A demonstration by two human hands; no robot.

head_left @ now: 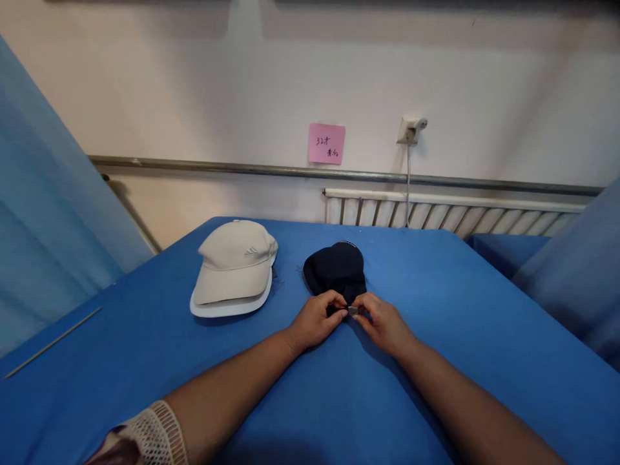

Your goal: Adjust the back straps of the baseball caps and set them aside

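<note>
A dark navy cap [336, 266] lies on the blue-covered table [300, 400], its rear strap toward me. My left hand [317, 316] pinches the strap from the left, thumb and fingers closed on it. From the right, my right hand [380, 320] grips the small metal buckle [353, 310] at the strap between thumb and fingertips. The two hands nearly meet at the buckle. To the left sits a light beige cap [235, 248] with a small logo, stacked over a white cap [227, 311] whose brim shows underneath.
A thin stick [53, 341] lies near the table's left edge. Behind stand a white radiator [450, 210] and a metal rail [242, 169] along the wall. A pink note [327, 143] and a plugged-in socket [411, 131] are above. Blue curtains [53, 213] hang at both sides.
</note>
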